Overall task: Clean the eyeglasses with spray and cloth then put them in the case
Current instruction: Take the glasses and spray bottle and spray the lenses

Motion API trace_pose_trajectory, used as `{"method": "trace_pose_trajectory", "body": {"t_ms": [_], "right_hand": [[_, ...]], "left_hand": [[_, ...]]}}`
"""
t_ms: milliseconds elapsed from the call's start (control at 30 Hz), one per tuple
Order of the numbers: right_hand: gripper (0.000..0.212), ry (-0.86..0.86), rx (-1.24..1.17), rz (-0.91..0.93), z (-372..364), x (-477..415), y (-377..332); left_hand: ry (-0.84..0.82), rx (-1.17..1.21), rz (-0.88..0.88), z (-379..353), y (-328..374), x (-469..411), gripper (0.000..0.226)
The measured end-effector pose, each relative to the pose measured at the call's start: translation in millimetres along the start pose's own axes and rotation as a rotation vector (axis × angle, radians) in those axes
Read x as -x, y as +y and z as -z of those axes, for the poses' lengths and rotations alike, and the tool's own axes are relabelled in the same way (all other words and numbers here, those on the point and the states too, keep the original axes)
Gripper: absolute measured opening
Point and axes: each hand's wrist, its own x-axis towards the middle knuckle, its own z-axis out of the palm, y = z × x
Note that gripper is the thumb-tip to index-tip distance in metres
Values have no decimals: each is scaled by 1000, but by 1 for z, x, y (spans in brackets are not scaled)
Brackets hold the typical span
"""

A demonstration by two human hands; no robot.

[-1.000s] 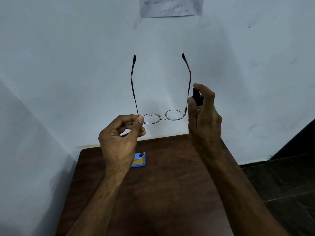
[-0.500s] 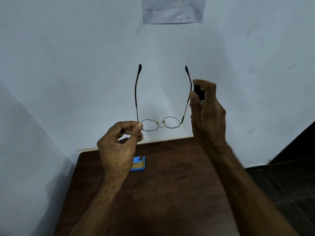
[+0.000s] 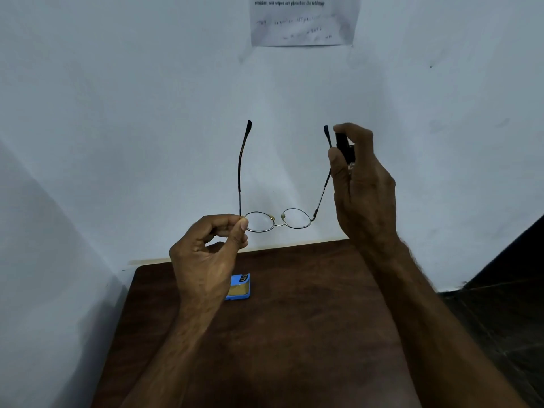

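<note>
- The left hand [image 3: 206,260] is at about 8 o'clock from the centre of the view, raised above the table [image 3: 309,334]. Its thumb and forefinger pinch the eyeglasses at the hinge corner beside one lens, and the other fingers are curled in.
- A small blue object [image 3: 241,287] lies flat on the brown table at 5 o'clock from that hand and is partly hidden behind it.
- The eyeglasses [image 3: 273,219] are held in the air near the centre, in front of the white wall [image 3: 147,113]. They are unfolded, with the round lenses low and both temples pointing up toward 12 o'clock.
- A printed paper sheet [image 3: 304,25] is stuck to the wall at 12 o'clock.
- The right hand [image 3: 365,195] is at 3 o'clock, curled round a small dark spray bottle [image 3: 343,144]. The forefinger is bent over the bottle's top and the thumb lies along its side.
- The bottle is just beside the tip of the nearer temple; whether they touch cannot be told.
- Dark floor [image 3: 500,319] shows at 4 o'clock.
</note>
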Motion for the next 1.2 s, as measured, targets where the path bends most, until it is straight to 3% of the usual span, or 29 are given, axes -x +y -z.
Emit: {"method": "trace_pose_trajectory", "body": {"t_ms": [200, 467, 933, 1200], "right_hand": [[31, -10, 56, 28, 1, -7, 1], [39, 44, -54, -130, 4, 10, -8], [45, -345, -108, -31, -30, 93, -22], [22, -390, -127, -54, -39, 93, -39]], "left_hand": [[-19, -7, -9, -2, -5, 0, 14], [-1, 54, 70, -14, -10, -3, 11], [25, 198, 173, -36, -16, -6, 9], [45, 171, 156, -41, -12, 0, 10]]}}
